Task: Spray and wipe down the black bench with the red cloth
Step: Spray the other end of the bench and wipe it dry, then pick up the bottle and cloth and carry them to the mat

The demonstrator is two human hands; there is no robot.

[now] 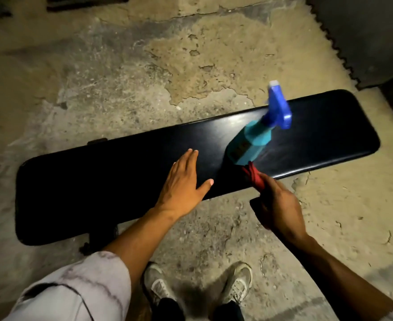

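The long black padded bench (98, 181) lies across the middle of the view on a worn concrete floor. A teal spray bottle (251, 142) with a blue trigger head stands on its right half, blurred and tilted. My left hand (183, 179) rests flat on the bench's middle with fingers straight. Just off the bench's near edge, my right hand (276, 205) grips the red cloth (253, 176), whose bunched end pokes out beside the bottle's base. Faint streaks gleam on the bench top to the right of the bottle.
My two white sneakers (237, 283) stand on the floor in front of the bench. A dark interlocking floor mat (364, 38) covers the upper right corner. Dark bars (86, 2) lie at the top left. A bench leg (98, 237) shows under the near edge.
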